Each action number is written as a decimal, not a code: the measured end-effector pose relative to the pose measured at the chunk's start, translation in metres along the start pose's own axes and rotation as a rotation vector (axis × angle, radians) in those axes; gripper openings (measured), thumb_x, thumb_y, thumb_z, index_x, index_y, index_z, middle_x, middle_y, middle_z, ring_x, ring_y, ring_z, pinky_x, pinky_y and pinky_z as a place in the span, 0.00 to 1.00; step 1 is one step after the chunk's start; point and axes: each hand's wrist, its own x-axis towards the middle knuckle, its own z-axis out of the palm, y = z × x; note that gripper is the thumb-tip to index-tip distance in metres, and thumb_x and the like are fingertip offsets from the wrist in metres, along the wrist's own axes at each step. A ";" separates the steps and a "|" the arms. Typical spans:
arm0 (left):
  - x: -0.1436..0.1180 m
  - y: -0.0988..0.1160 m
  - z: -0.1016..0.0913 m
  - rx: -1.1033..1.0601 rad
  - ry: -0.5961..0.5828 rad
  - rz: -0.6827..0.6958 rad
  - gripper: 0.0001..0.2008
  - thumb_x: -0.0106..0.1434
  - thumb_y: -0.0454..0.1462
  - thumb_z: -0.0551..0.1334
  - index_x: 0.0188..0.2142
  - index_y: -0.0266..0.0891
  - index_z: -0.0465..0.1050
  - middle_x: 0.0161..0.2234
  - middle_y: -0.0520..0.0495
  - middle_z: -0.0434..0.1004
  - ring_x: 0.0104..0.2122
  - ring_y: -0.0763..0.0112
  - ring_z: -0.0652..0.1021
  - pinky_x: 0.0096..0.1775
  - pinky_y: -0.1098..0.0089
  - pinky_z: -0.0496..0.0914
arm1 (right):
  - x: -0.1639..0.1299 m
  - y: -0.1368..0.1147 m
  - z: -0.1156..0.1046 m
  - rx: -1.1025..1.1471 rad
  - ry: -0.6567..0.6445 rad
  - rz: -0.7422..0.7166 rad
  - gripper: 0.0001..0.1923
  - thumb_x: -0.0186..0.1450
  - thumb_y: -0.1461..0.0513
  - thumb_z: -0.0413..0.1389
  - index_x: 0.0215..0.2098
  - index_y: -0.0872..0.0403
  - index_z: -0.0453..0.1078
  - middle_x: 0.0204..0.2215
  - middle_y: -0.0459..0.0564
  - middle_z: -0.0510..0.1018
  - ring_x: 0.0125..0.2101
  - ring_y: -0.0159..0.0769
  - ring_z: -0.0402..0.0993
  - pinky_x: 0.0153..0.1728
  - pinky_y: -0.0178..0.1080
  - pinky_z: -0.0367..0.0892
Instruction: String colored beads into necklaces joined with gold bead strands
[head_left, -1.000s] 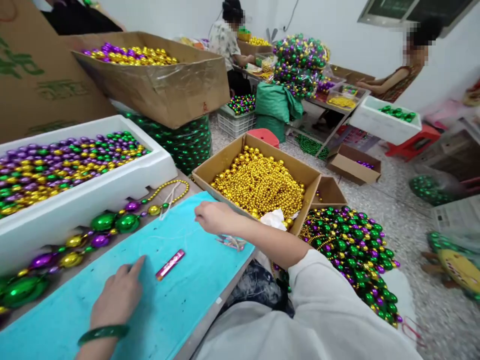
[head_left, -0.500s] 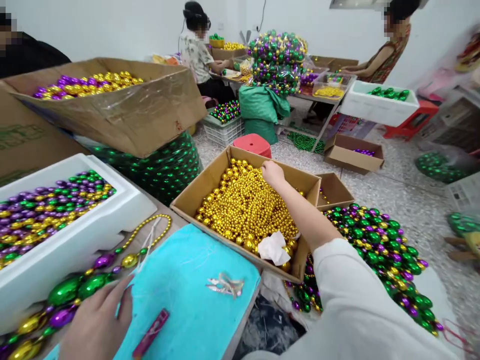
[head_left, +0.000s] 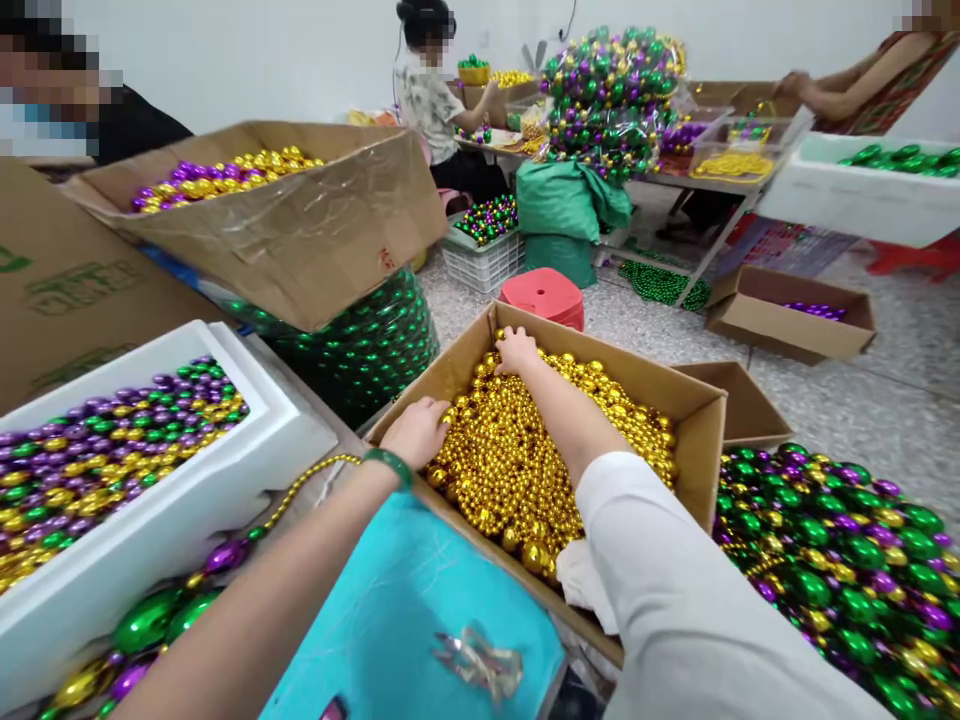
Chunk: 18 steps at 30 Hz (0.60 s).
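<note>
A cardboard box [head_left: 694, 430] full of shiny gold bead strings [head_left: 517, 460] stands in front of me, large balls mixed with small beads. My left hand [head_left: 415, 432], with a green bangle [head_left: 391, 464] on the wrist, reaches over the box's left wall. Its fingers are curled at the gold beads, their tips hidden. At the far-left corner inside the box my right hand [head_left: 517, 352] touches the beads, fingers spread apart. White crumpled paper [head_left: 585, 580] lies at the near side, partly behind my right sleeve. Under my left forearm is a green, purple and gold necklace [head_left: 225, 553].
Blurred small snips [head_left: 480, 662] lie on a turquoise mat [head_left: 405, 590]. A white foam box [head_left: 289, 455] of mixed beads stands left, below a big carton [head_left: 352, 225]. Green-purple-gold necklaces [head_left: 847, 560] are heaped right. Behind are a red stool [head_left: 541, 292] and co-workers at tables.
My left hand has left the necklace and mat and moved forward to the bead box. The right hand has shifted to the box's far-left corner, its fingers now spread. The view has turned left.
</note>
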 end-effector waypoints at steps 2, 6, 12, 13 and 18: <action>0.027 0.000 0.011 -0.072 -0.049 -0.073 0.22 0.60 0.35 0.57 0.55 0.34 0.67 0.49 0.36 0.70 0.50 0.53 0.73 0.53 0.59 0.65 | 0.006 0.004 -0.002 0.027 -0.042 0.004 0.33 0.50 0.53 0.67 0.53 0.53 0.70 0.60 0.63 0.60 0.54 0.57 0.63 0.52 0.50 0.60; 0.074 0.004 0.036 -0.210 -0.044 -0.123 0.27 0.58 0.36 0.61 0.58 0.38 0.63 0.52 0.35 0.68 0.51 0.52 0.73 0.53 0.59 0.65 | 0.014 0.011 -0.008 0.118 -0.143 0.046 0.33 0.46 0.56 0.69 0.50 0.53 0.73 0.50 0.59 0.74 0.48 0.50 0.71 0.49 0.44 0.64; 0.130 0.016 0.069 -0.553 0.074 -0.172 0.33 0.53 0.37 0.65 0.58 0.39 0.61 0.56 0.36 0.61 0.56 0.54 0.69 0.58 0.61 0.60 | 0.011 0.023 0.003 0.403 -0.156 0.078 0.33 0.49 0.60 0.67 0.54 0.48 0.70 0.48 0.51 0.77 0.47 0.42 0.73 0.49 0.39 0.64; 0.137 0.016 0.074 -0.617 0.094 -0.184 0.33 0.52 0.37 0.66 0.58 0.39 0.62 0.56 0.37 0.61 0.56 0.55 0.68 0.59 0.61 0.58 | 0.011 0.025 0.005 0.466 -0.158 0.084 0.32 0.49 0.60 0.67 0.52 0.49 0.71 0.47 0.50 0.77 0.47 0.41 0.73 0.48 0.38 0.64; 0.154 0.018 0.087 -0.956 0.143 -0.266 0.30 0.47 0.32 0.68 0.51 0.41 0.66 0.53 0.41 0.65 0.54 0.59 0.69 0.57 0.60 0.62 | 0.014 0.028 0.015 0.826 -0.171 0.168 0.25 0.45 0.64 0.69 0.43 0.53 0.76 0.37 0.47 0.80 0.39 0.37 0.75 0.44 0.36 0.67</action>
